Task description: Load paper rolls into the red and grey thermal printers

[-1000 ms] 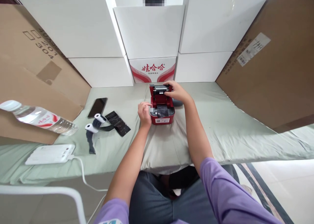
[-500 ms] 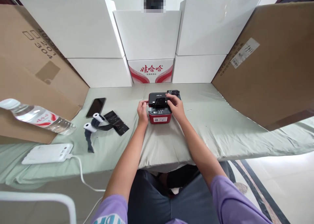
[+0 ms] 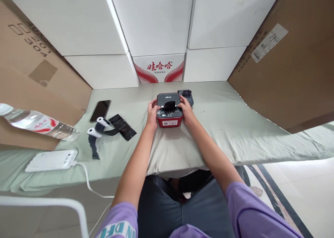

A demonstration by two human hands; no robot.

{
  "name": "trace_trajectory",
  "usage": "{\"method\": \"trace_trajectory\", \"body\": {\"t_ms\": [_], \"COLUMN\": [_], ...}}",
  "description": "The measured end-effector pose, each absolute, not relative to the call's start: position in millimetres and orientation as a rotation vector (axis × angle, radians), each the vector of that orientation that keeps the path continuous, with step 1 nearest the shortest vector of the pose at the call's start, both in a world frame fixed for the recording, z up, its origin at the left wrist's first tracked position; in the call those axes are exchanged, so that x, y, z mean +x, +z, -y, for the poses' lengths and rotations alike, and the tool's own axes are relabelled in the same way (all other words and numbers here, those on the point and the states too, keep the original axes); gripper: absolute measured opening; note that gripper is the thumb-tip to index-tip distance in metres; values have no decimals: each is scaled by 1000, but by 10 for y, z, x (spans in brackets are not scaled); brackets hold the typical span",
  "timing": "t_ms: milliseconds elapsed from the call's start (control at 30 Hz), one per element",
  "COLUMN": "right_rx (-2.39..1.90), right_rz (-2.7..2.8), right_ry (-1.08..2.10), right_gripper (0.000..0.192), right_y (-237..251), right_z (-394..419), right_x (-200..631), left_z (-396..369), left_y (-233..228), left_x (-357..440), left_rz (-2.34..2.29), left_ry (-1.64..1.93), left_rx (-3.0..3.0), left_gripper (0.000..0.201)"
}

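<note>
A small red-and-black printer-like device (image 3: 169, 121) stands on the cloth in front of me, with a white label on its near side. A black strip (image 3: 169, 105) pokes up from the slot across its top. On the left side, my left hand (image 3: 152, 113) wraps the casing, thumb on the top edge. From the right, my right hand (image 3: 186, 110) grips the opposite side, its thumb near the slot. Just behind the right fingers lies a dark grey piece (image 3: 186, 96) with a crumpled black strip on it.
To the left lie a phone (image 3: 100, 110), a black sheet (image 3: 122, 126), white rolls with dark strips (image 3: 94, 133) and a white power bank (image 3: 51, 160) with a cable. A water bottle (image 3: 43, 123) leans there. White boxes (image 3: 156, 25) and cardboard (image 3: 294, 64) surround the table.
My right hand has moved from the top of the device to its right side. The device's lid now sits flatter. The view has tilted down slightly.
</note>
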State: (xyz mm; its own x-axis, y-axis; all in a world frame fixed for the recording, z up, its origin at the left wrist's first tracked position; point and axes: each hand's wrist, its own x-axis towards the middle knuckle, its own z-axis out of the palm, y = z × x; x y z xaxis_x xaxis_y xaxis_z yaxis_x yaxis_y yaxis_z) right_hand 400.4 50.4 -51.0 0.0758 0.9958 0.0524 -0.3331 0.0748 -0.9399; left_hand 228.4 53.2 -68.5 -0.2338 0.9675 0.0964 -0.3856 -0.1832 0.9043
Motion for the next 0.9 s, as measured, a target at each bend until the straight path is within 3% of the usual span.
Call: {"method": "trace_trajectory", "body": {"t_ms": [300,900], "right_rx": [-926,-1084], "right_rz": [953,769], "right_ry": [1259,973], "right_gripper": [61,16], "right_y": [-523,-629], "right_z": [-477,-395], "right_x": [3994,3969], "left_z": [-497,-471], "left_y": [-734,-809], "left_x": [2339,2260], "left_rz": [-914,-883], "left_ry": [1695,1684], "left_rx": [875,1014], "left_gripper": [40,43]}}
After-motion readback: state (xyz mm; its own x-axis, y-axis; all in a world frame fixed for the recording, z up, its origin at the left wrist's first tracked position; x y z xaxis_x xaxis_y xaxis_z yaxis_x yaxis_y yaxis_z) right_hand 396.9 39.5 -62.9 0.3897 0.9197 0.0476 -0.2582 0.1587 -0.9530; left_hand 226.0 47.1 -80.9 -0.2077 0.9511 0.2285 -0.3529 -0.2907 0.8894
